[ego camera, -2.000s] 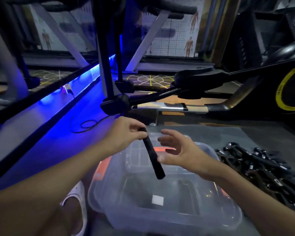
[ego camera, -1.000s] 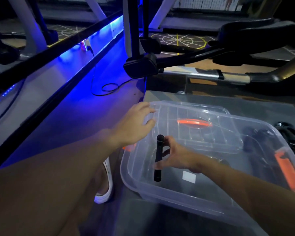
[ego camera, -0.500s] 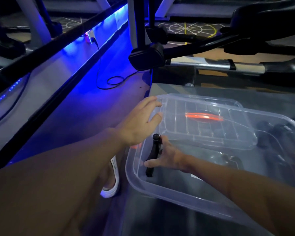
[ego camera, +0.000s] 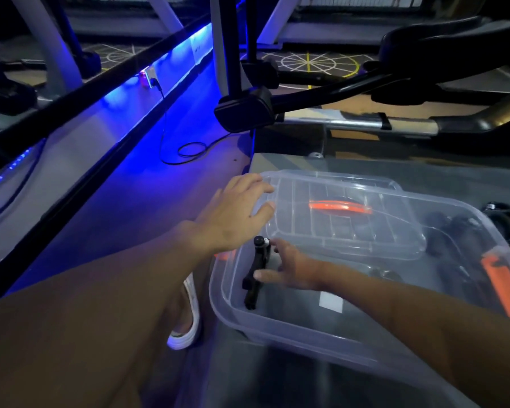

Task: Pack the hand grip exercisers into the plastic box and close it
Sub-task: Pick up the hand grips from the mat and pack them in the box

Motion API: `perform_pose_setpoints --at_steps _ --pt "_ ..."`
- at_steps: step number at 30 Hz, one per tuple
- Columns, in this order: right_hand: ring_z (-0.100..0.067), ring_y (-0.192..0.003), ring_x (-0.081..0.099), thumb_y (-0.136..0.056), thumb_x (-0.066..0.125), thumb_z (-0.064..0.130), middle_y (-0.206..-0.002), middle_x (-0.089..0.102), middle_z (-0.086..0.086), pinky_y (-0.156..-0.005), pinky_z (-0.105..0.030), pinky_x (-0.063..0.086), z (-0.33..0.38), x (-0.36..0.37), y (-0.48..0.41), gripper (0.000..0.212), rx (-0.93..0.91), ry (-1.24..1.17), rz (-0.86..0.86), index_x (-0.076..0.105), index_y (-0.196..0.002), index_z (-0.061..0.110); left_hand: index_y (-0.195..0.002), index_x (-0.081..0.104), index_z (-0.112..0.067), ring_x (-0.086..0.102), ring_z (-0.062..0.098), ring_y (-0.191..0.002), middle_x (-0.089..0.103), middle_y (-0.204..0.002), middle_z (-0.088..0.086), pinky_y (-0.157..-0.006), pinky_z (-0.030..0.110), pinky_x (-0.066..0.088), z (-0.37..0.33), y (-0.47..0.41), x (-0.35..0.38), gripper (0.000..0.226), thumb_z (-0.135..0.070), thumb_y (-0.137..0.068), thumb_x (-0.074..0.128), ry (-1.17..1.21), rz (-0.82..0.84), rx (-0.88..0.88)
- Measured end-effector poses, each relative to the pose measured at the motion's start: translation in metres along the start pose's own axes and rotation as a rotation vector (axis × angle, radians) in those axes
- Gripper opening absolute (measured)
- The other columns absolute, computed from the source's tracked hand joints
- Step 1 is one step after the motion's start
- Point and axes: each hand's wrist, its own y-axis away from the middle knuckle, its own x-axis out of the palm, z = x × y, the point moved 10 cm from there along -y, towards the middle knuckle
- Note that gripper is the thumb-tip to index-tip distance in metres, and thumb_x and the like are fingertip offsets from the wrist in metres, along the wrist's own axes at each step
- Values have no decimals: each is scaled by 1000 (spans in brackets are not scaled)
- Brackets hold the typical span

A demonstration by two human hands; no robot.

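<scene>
Right hand (ego camera: 289, 267) fingers straight, tips touching black bar (ego camera: 254, 279); left hand (ego camera: 236, 216) flat on lid (ego camera: 336, 228)

Both arms are bare along the left forearm (ego camera: 147, 278) and the right forearm (ego camera: 409, 313). A small dark mole dots the back of the left grip (ego camera: 233, 216). At seven o'clock from it, one foot wears a white slip-on shoe (ego camera: 186, 316) with a thick pale sole.
</scene>
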Motion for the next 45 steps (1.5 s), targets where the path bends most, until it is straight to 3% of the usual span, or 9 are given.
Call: perform_pose_setpoints --at_steps 3,6,13,18,24,28,33,37,45 --pt "-22 -113 56 -95 50 47 -124 49 -4 -97 -31 43 13 -41 28 56 8 13 -95 41 -137 11 -125 58 -19 46 24 -127 52 -134 2 -106 46 35 -16 -9 -21 67 -56 -80 24 -70 -128 7" --pt "-26 -89 66 -101 40 40 -101 62 -9 -79 -35 50 22 -102 67 35 -18 -4 -265 56 -111 11 -120 60 -17 53 27 -118 58 -124 3 -101 49 40 -48 -23 -28 60 -53 -82 30 -17 -178 64" --pt "-17 -68 64 -102 39 34 -85 69 -9 -63 -27 47 -36 -239 209 40 24 -105 -807 64 -90 5 -122 58 -21 51 18 -121 58 -127 -3 -105 45 35 -199 -34 19 58 -54 -84 29 46 -40 328" --pt "-15 -58 54 -99 37 40 -64 64 -2 -65 -36 46 -120 -277 308 51 174 -94 -1059 61 -70 6 -126 55 -19 45 18 -127 54 -132 -2 -106 40 31 -300 -27 79 66 -56 -81 23 14 78 494" --pt "-24 -69 52 -98 46 35 -67 56 -5 -64 -33 39 -237 -246 375 42 514 -152 -1057 58 -78 0 -123 54 -19 48 23 -121 52 -127 -4 -105 39 36 -349 -42 159 63 -56 -83 21 -21 195 496" --pt "-24 -84 59 -93 57 41 -86 63 -5 -72 -29 44 -280 -212 364 33 639 -148 -831 63 -99 9 -142 43 -19 17 18 -148 35 -153 -2 -121 40 4 -344 -37 182 72 -56 -85 19 -207 232 487" --pt "-22 -98 59 -79 72 50 -109 61 -6 -88 -34 49 -300 -200 331 54 598 -225 -834 57 -115 12 -155 19 -19 -7 12 -151 8 -164 -1 -122 41 -7 -334 -35 193 93 -65 -77 -2 -298 266 477" --pt "-27 -124 49 -68 71 66 -130 53 -6 -103 -44 37 -317 -182 313 88 719 -148 -893 41 -135 18 -155 16 -20 -9 11 -150 6 -165 -1 -122 40 -6 -334 -36 195 91 -64 -78 -2 -292 260 477" --pt "-22 -121 49 -63 78 58 -129 51 -6 -104 -41 25 -314 -180 307 92 719 -119 -1058 32 -135 21 -155 17 -21 -10 9 -150 7 -164 -3 -122 38 -7 -333 -35 194 86 -61 -80 0 -233 261 478"
